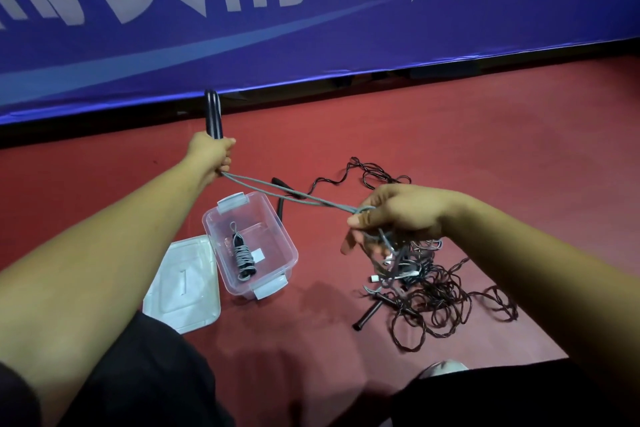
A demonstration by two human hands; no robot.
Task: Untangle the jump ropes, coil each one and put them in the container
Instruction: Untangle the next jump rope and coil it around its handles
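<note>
Our left hand has its fingers clamped round a pair of black handles, held side by side and pointing up toward the blue banner. From under that fist a doubled grey rope runs taut across to our right hand. There the thumb and forefinger pinch the strands, and the other fingers curl about a bunch of grey loops hanging below the palm. We cannot tell how many loops are in that bunch, since they blur into the heap beneath.

Under the right hand, on the red floor, lies a tangle of dark rope, with a loose black handle at its near left edge. Between our forearms the clear container stands open on the floor, below the taut strands. Inside it lies a coiled rope, grey, wound round its own dark handles. The lid lies flat on the floor just beside the container, on its left.
</note>
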